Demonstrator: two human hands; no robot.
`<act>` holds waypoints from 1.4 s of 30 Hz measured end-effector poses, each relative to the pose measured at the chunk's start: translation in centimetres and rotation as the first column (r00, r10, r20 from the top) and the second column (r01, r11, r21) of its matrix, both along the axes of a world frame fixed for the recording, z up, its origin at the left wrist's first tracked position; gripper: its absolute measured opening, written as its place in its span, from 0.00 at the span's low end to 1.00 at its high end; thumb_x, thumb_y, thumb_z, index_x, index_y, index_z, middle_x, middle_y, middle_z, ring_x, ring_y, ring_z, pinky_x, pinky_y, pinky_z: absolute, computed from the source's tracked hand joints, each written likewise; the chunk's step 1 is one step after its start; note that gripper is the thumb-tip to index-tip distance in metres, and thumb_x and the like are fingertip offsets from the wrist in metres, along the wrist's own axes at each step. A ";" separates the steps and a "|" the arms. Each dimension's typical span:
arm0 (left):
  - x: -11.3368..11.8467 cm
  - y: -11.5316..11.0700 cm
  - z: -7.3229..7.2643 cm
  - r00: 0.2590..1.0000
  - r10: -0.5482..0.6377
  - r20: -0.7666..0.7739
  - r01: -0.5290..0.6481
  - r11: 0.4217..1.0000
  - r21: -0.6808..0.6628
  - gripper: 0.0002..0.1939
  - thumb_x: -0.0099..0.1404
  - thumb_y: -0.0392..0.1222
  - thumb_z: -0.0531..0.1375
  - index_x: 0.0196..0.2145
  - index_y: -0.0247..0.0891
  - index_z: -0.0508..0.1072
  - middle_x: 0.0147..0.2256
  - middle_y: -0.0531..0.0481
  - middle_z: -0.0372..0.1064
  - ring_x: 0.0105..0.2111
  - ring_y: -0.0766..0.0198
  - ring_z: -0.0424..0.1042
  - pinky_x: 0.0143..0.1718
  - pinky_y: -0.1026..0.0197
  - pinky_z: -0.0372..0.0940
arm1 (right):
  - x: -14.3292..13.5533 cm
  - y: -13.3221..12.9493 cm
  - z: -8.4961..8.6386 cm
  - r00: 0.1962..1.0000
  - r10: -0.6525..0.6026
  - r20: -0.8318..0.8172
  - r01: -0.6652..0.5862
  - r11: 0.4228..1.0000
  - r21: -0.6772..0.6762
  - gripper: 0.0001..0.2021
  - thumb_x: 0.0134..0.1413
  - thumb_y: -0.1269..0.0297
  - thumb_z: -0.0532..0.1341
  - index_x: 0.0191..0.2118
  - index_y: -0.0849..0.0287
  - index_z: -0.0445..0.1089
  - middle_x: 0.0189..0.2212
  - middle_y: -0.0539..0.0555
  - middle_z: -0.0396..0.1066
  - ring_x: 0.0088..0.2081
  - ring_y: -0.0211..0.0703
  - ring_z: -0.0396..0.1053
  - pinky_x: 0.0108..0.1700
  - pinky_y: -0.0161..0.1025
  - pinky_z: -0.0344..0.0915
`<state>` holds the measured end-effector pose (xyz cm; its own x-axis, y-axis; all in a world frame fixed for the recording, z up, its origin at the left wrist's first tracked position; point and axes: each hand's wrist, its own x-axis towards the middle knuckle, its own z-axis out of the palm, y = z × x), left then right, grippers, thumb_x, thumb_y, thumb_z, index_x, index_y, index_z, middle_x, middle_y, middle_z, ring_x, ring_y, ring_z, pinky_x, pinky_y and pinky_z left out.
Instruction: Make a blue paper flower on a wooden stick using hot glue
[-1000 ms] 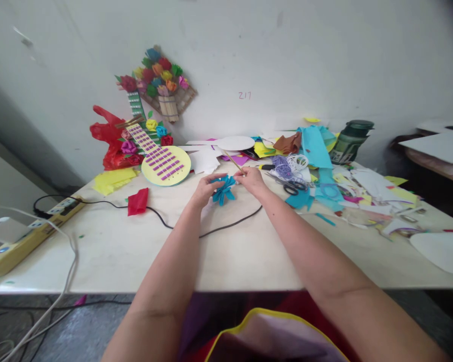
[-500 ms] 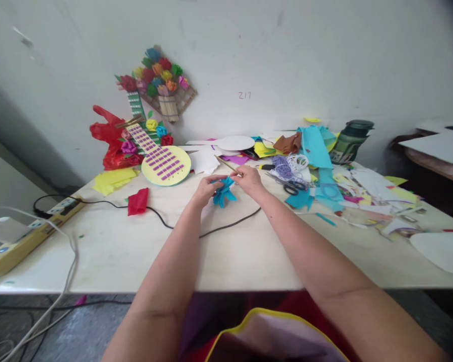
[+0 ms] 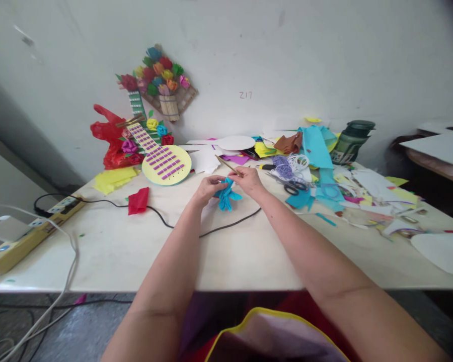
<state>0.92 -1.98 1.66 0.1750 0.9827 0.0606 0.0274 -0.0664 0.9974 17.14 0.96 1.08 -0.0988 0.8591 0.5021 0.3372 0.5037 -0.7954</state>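
Observation:
Over the middle of the table, my left hand is closed on a blue paper flower whose petals hang downward. My right hand is closed too, its thumb and fingertips at the top of the flower. A thin brown stick lies in my right hand and points up to the left. The fingertips of both hands nearly meet at the flower, and they cover part of it.
A black cable crosses the table below my hands. Red paper and a yellow paper guitar are to the left. Scissors, yarn and paper scraps lie right. A green bottle stands at the back right.
The blue paper flower has turned between my fingers and shifted slightly right, its petals now spread differently. Both hands stay almost in place, and the stick remains in my right hand.

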 end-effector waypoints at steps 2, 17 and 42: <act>0.0 0.0 0.0 1.000 -0.005 -0.008 0.005 1.000 -0.007 0.19 0.40 0.45 0.69 0.31 0.35 0.76 0.20 0.53 0.66 0.19 0.68 0.63 0.21 0.64 0.60 | -0.1 0.0 0.0 1.000 0.006 -0.021 -0.007 1.000 -0.017 0.05 0.41 0.64 0.64 0.27 0.58 0.75 0.24 0.49 0.73 0.29 0.40 0.69 0.35 0.36 0.65; 0.2 0.6 -0.6 0.998 0.033 0.062 -0.044 0.982 0.184 0.19 0.41 0.43 0.69 0.32 0.34 0.74 0.19 0.56 0.63 0.19 0.71 0.60 0.22 0.66 0.55 | -0.2 -0.4 0.5 0.998 0.038 -0.057 -0.040 0.999 -0.034 0.07 0.41 0.63 0.64 0.30 0.60 0.74 0.26 0.49 0.73 0.30 0.39 0.69 0.36 0.37 0.66; 0.4 0.0 0.1 0.998 0.024 0.055 -0.029 0.995 0.098 0.18 0.44 0.41 0.65 0.34 0.37 0.68 0.25 0.54 0.68 0.22 0.66 0.67 0.23 0.65 0.62 | -0.3 -0.1 0.3 0.996 0.013 -0.090 -0.020 0.996 -0.081 0.15 0.39 0.74 0.60 0.38 0.63 0.75 0.34 0.55 0.77 0.36 0.43 0.74 0.38 0.39 0.72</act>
<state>1.32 -1.98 1.74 0.1426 0.9758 0.1658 -0.0230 -0.1642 0.9862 16.81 0.90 1.42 -0.0709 0.8964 0.4375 0.2550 0.4403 -0.8609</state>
